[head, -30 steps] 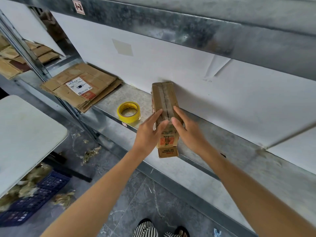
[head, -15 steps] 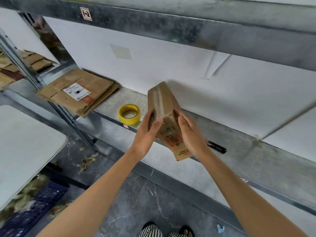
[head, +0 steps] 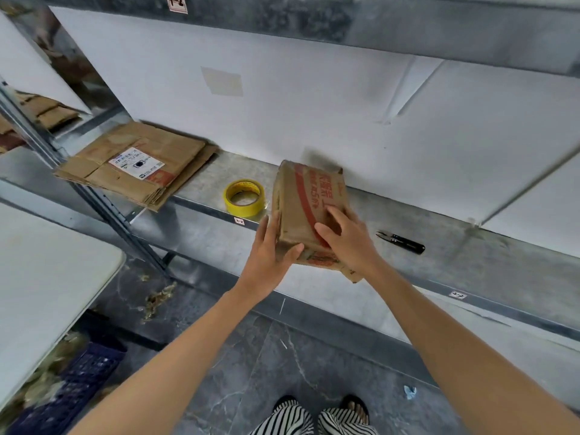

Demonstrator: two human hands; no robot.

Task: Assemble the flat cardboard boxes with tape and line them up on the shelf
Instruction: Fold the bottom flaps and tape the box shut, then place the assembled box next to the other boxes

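Nearest to me were my black-and-white striped trousers (head: pixel 314 419) and dark sandals on the grey marbled floor (head: pixel 251 356). To my left stood the white table (head: pixel 47 277), with a dark blue slatted plastic crate (head: pixel 78 381) under its edge.

Both arms reached forward. My left hand (head: pixel 270 255) gripped the near left corner of the brown, red-printed cardboard box (head: pixel 307 202), fingers lying up its left side and thumb hooked over the near edge. My right hand (head: pixel 348 240) clasped it from above, bent fingers spread on the printed top face. The box sat tilted between my hands at the front lip of the grey metal shelf (head: pixel 470 246), its near end sticking out past the lip. I could not tell whether its far end touched the shelf.

Just left of the box lay the yellow roll of tape (head: pixel 244 197), flat on the shelf. Right of my hands, apart from the box, lay small black snips (head: pixel 403 241). Farther left, a stack of flat brown cardboard sheets (head: pixel 135 167) with a white label overhung the shelf's front edge. Behind everything ran the white back panel (head: pixel 314 105), under a grey metal upper beam (head: pixel 376 26).
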